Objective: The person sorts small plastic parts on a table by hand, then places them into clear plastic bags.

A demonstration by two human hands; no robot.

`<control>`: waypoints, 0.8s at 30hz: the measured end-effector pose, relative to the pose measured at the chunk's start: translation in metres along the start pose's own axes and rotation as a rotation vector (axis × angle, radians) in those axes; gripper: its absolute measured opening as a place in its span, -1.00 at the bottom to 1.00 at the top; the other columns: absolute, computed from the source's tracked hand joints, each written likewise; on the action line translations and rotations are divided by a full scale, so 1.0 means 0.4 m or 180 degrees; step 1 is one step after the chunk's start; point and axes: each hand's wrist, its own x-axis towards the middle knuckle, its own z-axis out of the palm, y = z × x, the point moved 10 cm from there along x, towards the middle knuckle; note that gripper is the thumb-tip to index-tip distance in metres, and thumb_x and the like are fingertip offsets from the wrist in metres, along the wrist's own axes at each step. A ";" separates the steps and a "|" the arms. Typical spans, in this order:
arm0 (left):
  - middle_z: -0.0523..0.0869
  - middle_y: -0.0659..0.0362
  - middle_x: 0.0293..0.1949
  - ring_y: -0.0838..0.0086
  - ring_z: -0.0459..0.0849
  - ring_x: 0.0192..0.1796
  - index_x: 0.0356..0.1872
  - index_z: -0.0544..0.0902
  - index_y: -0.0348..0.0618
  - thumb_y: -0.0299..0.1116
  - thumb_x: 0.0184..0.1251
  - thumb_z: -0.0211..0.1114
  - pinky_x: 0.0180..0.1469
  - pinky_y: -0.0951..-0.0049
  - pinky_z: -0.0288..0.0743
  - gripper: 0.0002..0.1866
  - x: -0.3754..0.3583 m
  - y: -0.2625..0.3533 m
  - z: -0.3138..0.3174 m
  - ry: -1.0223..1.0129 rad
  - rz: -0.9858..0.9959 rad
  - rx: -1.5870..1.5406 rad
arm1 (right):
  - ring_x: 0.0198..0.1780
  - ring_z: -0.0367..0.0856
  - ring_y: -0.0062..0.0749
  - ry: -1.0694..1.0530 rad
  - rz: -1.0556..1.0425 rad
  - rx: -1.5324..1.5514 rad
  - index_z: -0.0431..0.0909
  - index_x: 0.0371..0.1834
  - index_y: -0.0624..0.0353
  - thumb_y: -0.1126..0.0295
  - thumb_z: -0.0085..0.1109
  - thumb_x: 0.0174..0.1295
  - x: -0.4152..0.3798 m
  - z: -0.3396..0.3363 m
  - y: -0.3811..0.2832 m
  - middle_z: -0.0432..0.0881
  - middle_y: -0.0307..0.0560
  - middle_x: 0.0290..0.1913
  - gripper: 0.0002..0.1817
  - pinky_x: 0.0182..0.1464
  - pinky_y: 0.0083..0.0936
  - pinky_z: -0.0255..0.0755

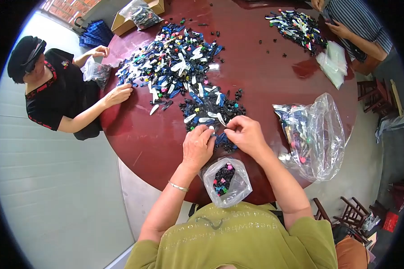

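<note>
A small pile of hair clips (206, 107), black, blue and white with some coloured bits, lies on the table in front of me. At its near edge my left hand (197, 147) has its fingers closed, with a white-and-blue hair clip (212, 129) at the fingertips. Just to the right, my right hand (248, 136) is in a pinch over the clips; whatever it holds is too small to make out. Below both hands, at the table edge, an open clear plastic bag (243, 186) holds small black clips with pink, red, green and blue pieces.
A bigger heap of clips (166, 62) spreads across the red table (256, 80). A filled plastic bag (318, 139) lies at right. A co-worker (54, 89) at left holds a bag; another (359, 27) sits by a far pile (296, 29) and flat bags (334, 65).
</note>
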 end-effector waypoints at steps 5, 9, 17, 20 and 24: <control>0.65 0.14 -0.21 0.20 0.65 -0.19 -0.25 0.69 -0.12 -0.47 0.07 0.40 -0.13 0.25 0.53 -0.82 0.015 0.010 0.022 -0.0203 0.0071 0.0157 | -0.42 0.53 -0.78 -0.0384 0.0803 0.1709 0.64 -0.37 0.24 0.54 0.41 0.07 -0.079 -0.044 -0.037 0.66 -0.33 -0.43 -0.88 -0.38 -0.68 0.44; 0.65 0.13 -0.22 0.18 0.66 -0.20 -0.29 0.69 -0.12 -0.47 0.09 0.39 -0.14 0.24 0.54 -0.86 0.010 0.022 0.037 -0.0271 0.0220 -0.0099 | -0.46 0.53 -0.77 -0.1301 0.0098 0.1041 0.66 -0.33 0.21 0.49 0.47 0.02 -0.150 -0.048 -0.186 0.66 -0.31 -0.46 -0.82 -0.40 -0.67 0.42; 0.65 0.11 -0.23 0.14 0.66 -0.19 -0.23 0.68 -0.12 -0.44 0.11 0.37 -0.15 0.19 0.53 -0.82 0.029 -0.021 0.013 -0.0041 -0.0079 0.0099 | -0.33 0.68 -0.18 0.0043 -0.0375 -0.0189 0.70 -0.29 0.18 0.38 0.32 0.13 -0.051 -0.044 -0.051 0.68 -0.08 -0.31 -0.86 -0.28 -0.35 0.54; 0.66 0.11 -0.23 0.12 0.66 -0.18 -0.20 0.68 -0.12 -0.41 0.13 0.39 -0.14 0.19 0.55 -0.80 0.030 -0.026 0.029 -0.0192 -0.0105 0.0149 | -0.31 0.68 -0.13 0.0075 -0.0750 -0.0954 0.67 -0.28 0.14 0.38 0.30 0.12 -0.030 0.023 -0.050 0.62 -0.10 -0.30 -0.87 -0.30 -0.27 0.57; 0.65 0.13 -0.23 0.14 0.65 -0.17 -0.22 0.69 -0.11 -0.39 0.12 0.39 -0.12 0.19 0.54 -0.81 0.024 -0.026 0.038 -0.0200 -0.0129 0.0218 | -0.35 0.69 -0.20 0.0218 -0.0962 -0.1625 0.58 -0.38 0.08 0.39 0.28 0.09 -0.009 0.070 -0.049 0.52 -0.11 -0.34 -0.92 -0.42 -0.28 0.58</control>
